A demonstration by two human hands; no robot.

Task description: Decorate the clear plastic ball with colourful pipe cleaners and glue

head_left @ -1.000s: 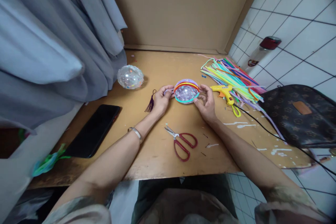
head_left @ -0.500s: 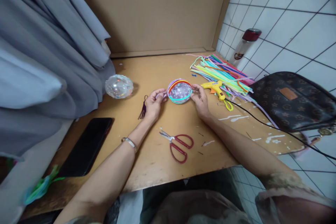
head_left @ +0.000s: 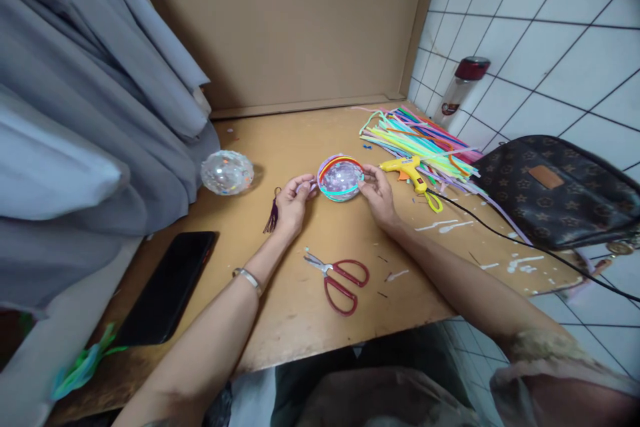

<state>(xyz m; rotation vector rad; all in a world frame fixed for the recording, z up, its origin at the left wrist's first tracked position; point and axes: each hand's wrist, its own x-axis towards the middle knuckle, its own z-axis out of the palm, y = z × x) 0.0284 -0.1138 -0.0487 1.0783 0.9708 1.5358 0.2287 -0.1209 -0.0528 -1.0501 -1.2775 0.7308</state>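
A clear ball (head_left: 341, 180) with bands of lilac, red, yellow and turquoise around it sits between my two hands. My right hand (head_left: 379, 197) pinches it at its right edge. At its left side my left hand (head_left: 294, 203) has thumb and fingertips closed on a small lilac loop (head_left: 313, 185); whether the loop is fixed to the ball I cannot tell. A dark purple tassel (head_left: 272, 213) hangs just left of that hand. Red-handled scissors (head_left: 340, 278) lie half open nearer me. A yellow glue gun (head_left: 413, 171) rests right of my right hand.
Another clear ball (head_left: 227, 172) stands at the left by the grey curtain (head_left: 100, 113). Behind the glue gun lies a heap of coloured pipe cleaners (head_left: 420, 140). A phone (head_left: 167, 287), a bottle (head_left: 459, 90) and a dark patterned bag (head_left: 560, 193) are around the edges. A black cord (head_left: 493, 230) runs right.
The view has shifted slightly. My hands still hold the banded ball and the lilac loop in nearly the same place; the ball seems tilted a little.
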